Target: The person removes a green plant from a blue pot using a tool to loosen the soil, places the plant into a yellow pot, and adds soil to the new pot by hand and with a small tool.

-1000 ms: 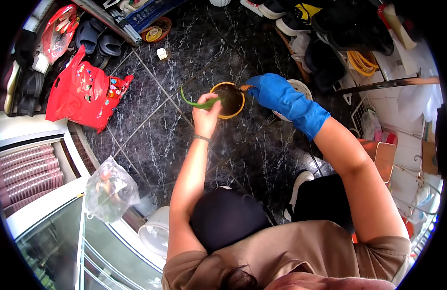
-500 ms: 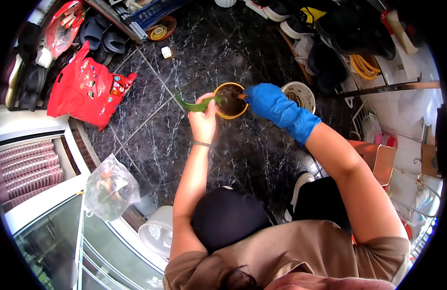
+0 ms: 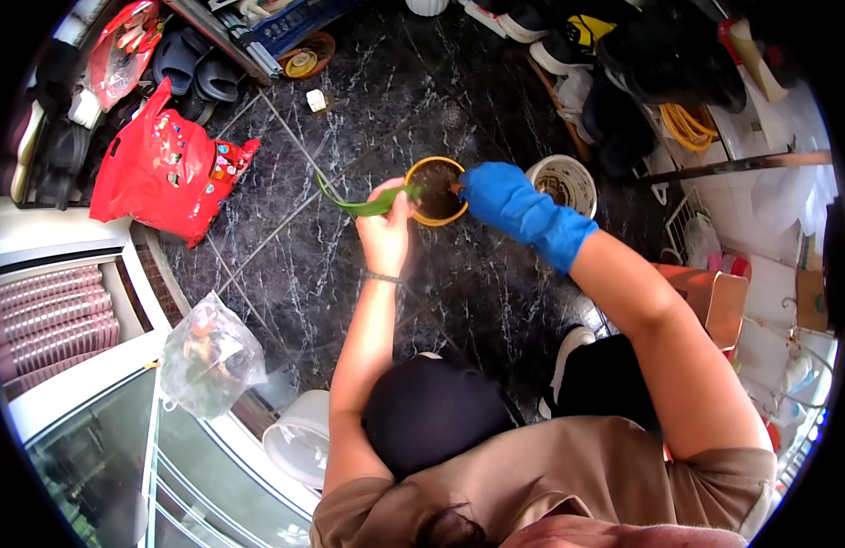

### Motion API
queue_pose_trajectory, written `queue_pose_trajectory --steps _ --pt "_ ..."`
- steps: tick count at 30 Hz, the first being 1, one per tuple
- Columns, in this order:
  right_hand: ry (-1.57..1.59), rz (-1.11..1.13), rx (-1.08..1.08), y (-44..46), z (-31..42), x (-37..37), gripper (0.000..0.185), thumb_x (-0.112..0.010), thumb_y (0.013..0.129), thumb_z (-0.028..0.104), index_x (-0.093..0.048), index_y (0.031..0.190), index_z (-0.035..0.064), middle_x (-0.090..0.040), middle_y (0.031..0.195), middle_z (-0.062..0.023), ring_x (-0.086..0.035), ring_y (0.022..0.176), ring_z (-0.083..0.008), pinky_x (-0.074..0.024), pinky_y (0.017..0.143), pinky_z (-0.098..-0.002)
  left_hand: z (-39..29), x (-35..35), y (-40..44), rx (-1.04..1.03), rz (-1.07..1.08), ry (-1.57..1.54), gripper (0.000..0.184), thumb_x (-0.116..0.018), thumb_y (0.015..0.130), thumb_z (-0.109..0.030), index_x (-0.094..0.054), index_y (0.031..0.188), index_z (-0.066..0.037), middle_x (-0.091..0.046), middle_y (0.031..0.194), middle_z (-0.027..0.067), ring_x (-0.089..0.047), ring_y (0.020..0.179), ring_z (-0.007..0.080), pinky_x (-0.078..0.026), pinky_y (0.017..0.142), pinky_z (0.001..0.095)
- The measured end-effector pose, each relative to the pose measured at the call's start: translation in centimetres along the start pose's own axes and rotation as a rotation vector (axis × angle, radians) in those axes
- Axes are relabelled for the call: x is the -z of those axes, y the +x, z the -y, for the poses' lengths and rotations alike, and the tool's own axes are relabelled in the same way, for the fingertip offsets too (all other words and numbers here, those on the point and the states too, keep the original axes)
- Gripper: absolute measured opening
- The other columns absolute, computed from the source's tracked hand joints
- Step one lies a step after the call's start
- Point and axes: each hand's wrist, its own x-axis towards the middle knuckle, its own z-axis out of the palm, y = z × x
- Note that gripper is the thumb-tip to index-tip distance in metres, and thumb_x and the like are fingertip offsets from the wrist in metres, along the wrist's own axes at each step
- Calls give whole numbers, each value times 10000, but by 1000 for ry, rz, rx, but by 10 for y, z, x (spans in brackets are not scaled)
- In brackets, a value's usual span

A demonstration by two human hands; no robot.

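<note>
A yellow-rimmed pot (image 3: pixel 409 168) filled with dark soil (image 3: pixel 438 187) stands on the floor before me. At its left edge, my left hand (image 3: pixel 386 219) is closed around a long green leafy plant (image 3: pixel 349 208), whose base reaches over the soil and whose thin tip curves out to the left. My right hand (image 3: pixel 497 194), in a blue rubber glove, is closed at the pot's right rim. From its fingers a short reddish-brown piece (image 3: pixel 457 188) sticks out over the soil; its kind is unclear. Just beyond the glove sits a whitish pot (image 3: pixel 582 173) with brown contents.
Left of me lie a red plastic bag (image 3: pixel 167 173) and a clear bag (image 3: pixel 212 361) of mixed scraps. A white bucket (image 3: pixel 294 443) stands by my left arm. Shoes (image 3: pixel 555 55) line the back right, slippers (image 3: pixel 176 59) the back left. Dark marble-patterned tiles (image 3: pixel 367 100) cover the floor.
The plant's leaf has shifted, its tip now stretching farther left and less sharply curled. My gloved right hand has moved very slightly, still at the pot's rim.
</note>
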Motion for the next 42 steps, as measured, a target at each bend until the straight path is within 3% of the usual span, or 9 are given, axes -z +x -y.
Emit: queue_pose_trajectory --steps 6,8,12,21,25,27,29,35,42 --pt "92 -143 132 10 -21 -23 212 -616 898 311 -743 952 150 -699 849 -156 -668 793 -371 -527 707 -465 -2 1 -1 -1 -3 -42 215 -556 987 -58 -599 1178 31 -695 988 120 -712 829 179 -576 710 251" --pt "208 -37 -18 0 -14 6 195 -621 895 282 -742 986 160 -698 859 -159 -661 784 -375 -528 703 -457 -3 1 -3 7 1 -55 215 -556 989 -62 -599 1177 31 -694 987 122 -713 828 181 -577 715 252" --pt "144 13 -18 -6 -2 24 203 -625 892 272 -739 1025 170 -698 878 -164 -659 801 -379 -532 712 -446 -6 1 -2 10 -6 -65 219 -556 992 -71 -598 1181 32 -693 982 125 -713 822 184 -577 722 253" --pt "81 -270 225 -4 -15 -22 220 -621 876 223 -737 1056 173 -700 849 -157 -676 794 -355 -538 702 -437 -10 3 -2 8 -21 -60 224 -562 992 -83 -600 1180 32 -692 983 119 -706 822 175 -572 716 254" --pt "95 -127 60 -9 -14 14 215 -620 883 194 -727 1069 188 -698 849 -143 -671 816 -358 -533 699 -441 -11 2 0 27 -27 -88 205 -563 972 -30 -611 1163 29 -693 977 101 -700 822 150 -576 734 254" --pt "123 -103 75 -12 -10 21 214 -617 881 173 -718 1069 176 -698 871 -138 -669 824 -357 -530 695 -446 -12 1 1 27 -28 -100 206 -564 971 -29 -611 1163 28 -694 976 100 -700 821 150 -574 733 253" --pt "151 -132 308 -15 -7 18 229 -614 874 158 -717 1078 176 -699 887 -141 -675 814 -354 -534 695 -437 -11 1 2 30 -27 -108 206 -565 970 -28 -611 1163 27 -694 974 99 -699 820 149 -572 732 251" --pt "-101 -52 262 5 7 -15 252 -619 857 155 -719 1087 176 -699 869 -150 -686 807 -341 -540 696 -430 -10 1 0 9 -9 -40 237 -568 991 -88 -592 1188 40 -692 987 133 -711 826 185 -578 721 262" --pt "105 -178 263 -17 -5 13 275 -613 854 148 -715 1103 207 -700 865 -154 -683 806 -343 -539 680 -431 -12 4 2 22 -32 -94 211 -571 965 -25 -611 1165 30 -691 974 95 -701 823 155 -574 737 258"
